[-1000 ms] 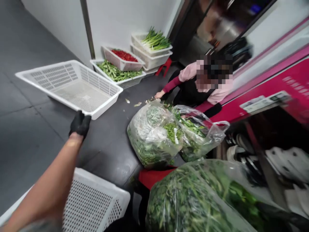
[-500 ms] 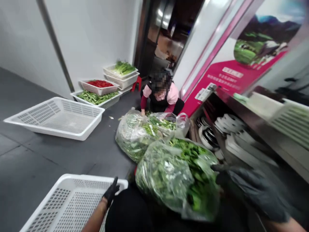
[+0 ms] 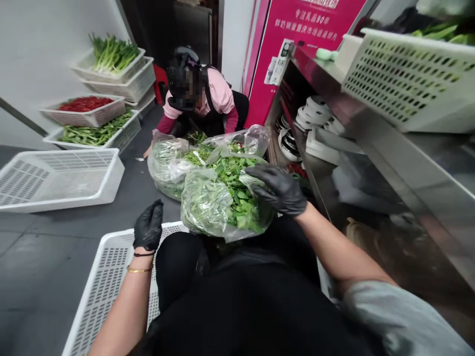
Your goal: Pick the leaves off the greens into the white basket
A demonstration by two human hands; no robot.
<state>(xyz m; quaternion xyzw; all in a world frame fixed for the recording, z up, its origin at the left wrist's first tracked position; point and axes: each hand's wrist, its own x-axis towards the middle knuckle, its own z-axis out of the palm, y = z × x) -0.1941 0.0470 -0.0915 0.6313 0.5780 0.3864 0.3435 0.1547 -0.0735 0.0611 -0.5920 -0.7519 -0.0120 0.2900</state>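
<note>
Head view, entered left to right. Large crate (image 3: 113,185): white, slotted, on the floor (image 3: 33,277) at the left edge. Cut greens (image 3: 94,134): in a pale crate (image 3: 128,132), upper left. Peppers (image 3: 85,104): red, in a tray (image 3: 106,116) overlapping that crate. Scallions (image 3: 111,53): topping a stack of trays (image 3: 139,81), upper left. Near crate (image 3: 97,289): white, lower left. Left hand (image 3: 149,226): black-gloved, over the near crate's far rim, fingers half-curled and bunched (whether they hold anything, cannot tell). Co-worker (image 3: 218,96): pink top, crouched at upper centre, one arm reaching floorward. Rear bags (image 3: 165,163): clear plastic, greens inside, directly behind the next item. Front bag (image 3: 208,205): centre of frame, mouth open, leaves (image 3: 241,198) exposed. Right hand (image 3: 278,190): black-gloved, fingers extended and parted, against that bag's right side (a pinch on the plastic, cannot tell). Dishes (image 3: 315,116): stacked under a steel shelf (image 3: 374,133), right. Basket (image 3: 401,74): pale, perforated, upper right, vegetables (image 3: 441,33) inside.
</note>
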